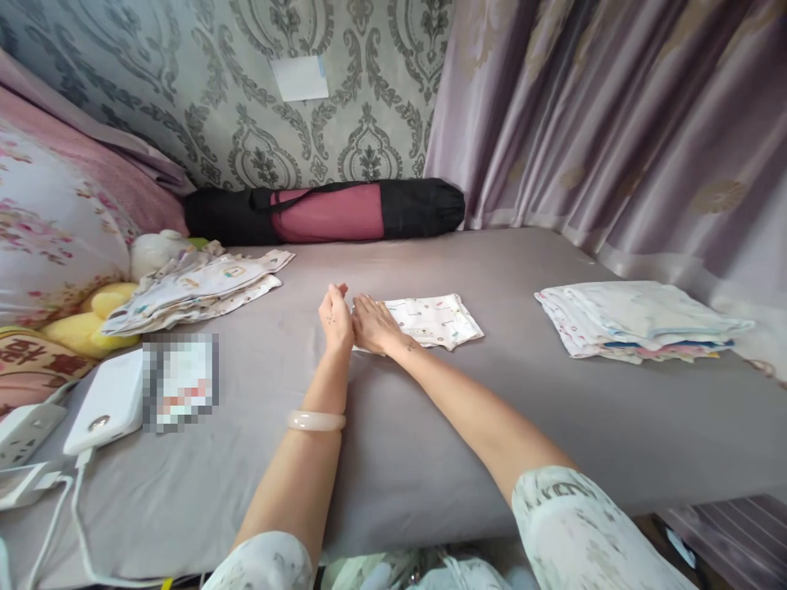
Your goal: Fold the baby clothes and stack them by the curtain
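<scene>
I judged the three-o'clock stack [639, 315] done and the ten-o'clock pile [200, 287] pending, my right hand [376, 326] flat on cloth [436, 319], my left hand [337, 321] unclear in grip.

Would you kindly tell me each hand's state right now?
Left hand: beside the white cloth; grip cannot be told.
Right hand: open, flat on the cloth.

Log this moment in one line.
right hand: on patterned cloth | left hand: beside right hand | at right: cloth stack
</scene>
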`<state>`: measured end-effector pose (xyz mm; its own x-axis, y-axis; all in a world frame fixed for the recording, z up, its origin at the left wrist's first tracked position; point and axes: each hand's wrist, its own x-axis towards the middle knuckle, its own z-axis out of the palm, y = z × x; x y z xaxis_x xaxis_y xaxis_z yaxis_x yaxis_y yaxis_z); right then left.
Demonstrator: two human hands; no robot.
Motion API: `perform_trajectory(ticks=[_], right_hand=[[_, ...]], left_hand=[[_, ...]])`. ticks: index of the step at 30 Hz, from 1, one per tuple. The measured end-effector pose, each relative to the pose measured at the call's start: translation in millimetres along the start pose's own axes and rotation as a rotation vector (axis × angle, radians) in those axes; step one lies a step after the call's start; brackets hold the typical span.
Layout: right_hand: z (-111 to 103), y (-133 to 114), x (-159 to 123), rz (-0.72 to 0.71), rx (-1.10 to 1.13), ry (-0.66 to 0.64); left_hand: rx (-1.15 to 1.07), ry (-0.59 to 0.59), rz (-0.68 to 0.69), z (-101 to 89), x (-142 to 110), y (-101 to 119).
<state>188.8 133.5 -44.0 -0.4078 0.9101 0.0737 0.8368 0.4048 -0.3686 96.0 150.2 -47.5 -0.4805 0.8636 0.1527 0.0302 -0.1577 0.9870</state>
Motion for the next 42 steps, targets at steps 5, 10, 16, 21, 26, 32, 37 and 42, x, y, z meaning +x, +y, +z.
perform_trajectory(ticks=[5, 10, 16, 21, 26, 32, 37, 42], right_hand=[[-20, 32, -27, 0.020, -0.026, 0.098], [-41, 80, -59, 0.147, -0.144, 0.104], [-52, 111, -80, 0.197, -0.230, 0.058], [-47, 112, -82, 0.185, -0.208, 0.013], [-46, 111, -79, 0.190, -0.204, -0.008], [-50, 113, -82, 0.234, -0.223, 0.022], [-49, 120, -91, 0.301, -0.221, 0.070], [-49, 123, -93, 0.327, -0.175, 0.061]], left_hand=[[0.162, -0.061, 0.108, 3.4, -5, 1], [0.483, -0.299, 0.333, 13.4, -21, 1], [0.773, -0.630, 0.565, 25.5, -46, 0], [0.979, -0.828, 0.568, 27.2, -61, 2], [1.055, -0.877, 0.552, 27.4, -60, 2], [1.090, -0.907, 0.527, 27.5, -58, 2], [1.117, -0.949, 0.509, 27.4, -54, -1], [1.075, -0.963, 0.507, 25.1, -49, -5]])
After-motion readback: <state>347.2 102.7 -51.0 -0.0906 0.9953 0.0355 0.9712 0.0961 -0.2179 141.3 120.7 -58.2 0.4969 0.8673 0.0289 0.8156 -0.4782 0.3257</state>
